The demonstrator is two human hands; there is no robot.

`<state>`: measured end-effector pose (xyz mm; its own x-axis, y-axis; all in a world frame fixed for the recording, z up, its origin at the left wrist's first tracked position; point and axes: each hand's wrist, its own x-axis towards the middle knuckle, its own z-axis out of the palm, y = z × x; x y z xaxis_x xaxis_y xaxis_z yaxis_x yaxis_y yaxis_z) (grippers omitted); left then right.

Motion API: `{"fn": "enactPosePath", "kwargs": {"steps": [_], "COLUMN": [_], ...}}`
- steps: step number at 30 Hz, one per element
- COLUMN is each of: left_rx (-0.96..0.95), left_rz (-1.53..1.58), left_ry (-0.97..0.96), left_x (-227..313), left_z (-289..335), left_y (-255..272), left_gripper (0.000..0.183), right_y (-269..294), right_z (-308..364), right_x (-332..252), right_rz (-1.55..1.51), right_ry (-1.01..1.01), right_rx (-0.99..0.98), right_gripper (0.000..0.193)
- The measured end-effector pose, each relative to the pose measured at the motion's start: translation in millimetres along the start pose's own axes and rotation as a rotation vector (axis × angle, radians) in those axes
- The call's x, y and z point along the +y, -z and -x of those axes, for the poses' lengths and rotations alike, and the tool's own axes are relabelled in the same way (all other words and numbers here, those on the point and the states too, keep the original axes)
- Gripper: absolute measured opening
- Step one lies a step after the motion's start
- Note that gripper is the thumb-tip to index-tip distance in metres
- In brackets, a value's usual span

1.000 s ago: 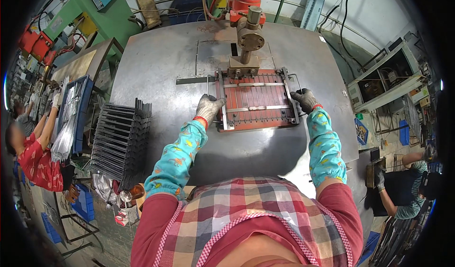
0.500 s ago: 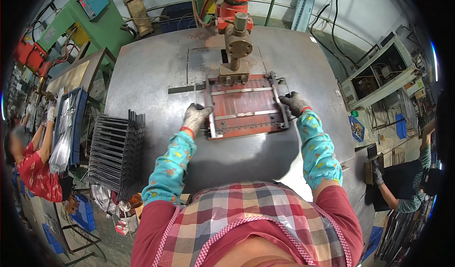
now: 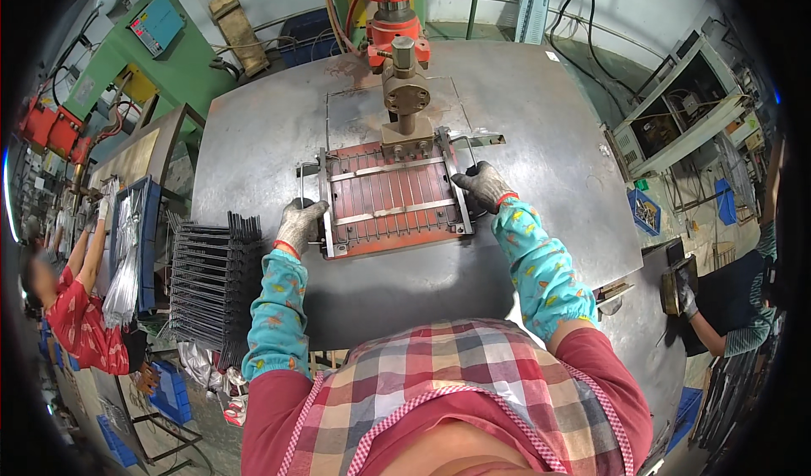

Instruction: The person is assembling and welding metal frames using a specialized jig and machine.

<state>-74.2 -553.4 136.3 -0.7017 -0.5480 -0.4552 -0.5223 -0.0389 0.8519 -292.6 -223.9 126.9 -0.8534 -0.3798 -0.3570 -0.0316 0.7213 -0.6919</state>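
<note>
A red rectangular jig plate [image 3: 372,244] lies on the steel table, with metal bars framing it and several thin wire rods [image 3: 397,190] set in rows across it. My left hand [image 3: 300,224], in a grey work glove, is closed round the handle at the jig's left side. On the opposite side my gloved right hand [image 3: 483,186] grips the right handle, its fingers curled and partly hidden. Above the jig's far edge stands the brown metal head of a press-like machine [image 3: 405,96]; whether it touches the jig I cannot tell.
A stack of dark wire racks [image 3: 211,282] stands on the left, near a blue bin of thin rods [image 3: 144,248]. A co-worker in red [image 3: 80,324] works at far left, another person's gloved hand [image 3: 686,294] at right. The steel table [image 3: 541,130] has slots cut in it.
Both hands have slid the jig to the left under the machine head, turning it slightly. A slot at its right now shows, while the left slot is mostly covered.
</note>
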Motion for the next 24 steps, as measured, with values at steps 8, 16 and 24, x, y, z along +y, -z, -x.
{"fn": "enactPosePath", "kwargs": {"steps": [8, 16, 24], "left_rx": [0.006, -0.243, 0.314], "left_rz": [0.502, 0.769, -0.334], "left_ry": [0.042, 0.070, -0.554], "left_x": [-14, -41, 6], "left_z": [8, 104, 48], "left_y": [-10, -150, -104], "left_gripper": [0.021, 0.030, 0.060], "right_y": [21, 10, 11], "right_z": [-21, -6, 13], "right_x": [-13, -41, -5], "right_rz": [0.058, 0.110, 0.121], "right_ry": [0.026, 0.427, 0.033], "right_rx": [-0.062, 0.348, 0.377], "right_gripper": [0.062, 0.080, 0.092]}}
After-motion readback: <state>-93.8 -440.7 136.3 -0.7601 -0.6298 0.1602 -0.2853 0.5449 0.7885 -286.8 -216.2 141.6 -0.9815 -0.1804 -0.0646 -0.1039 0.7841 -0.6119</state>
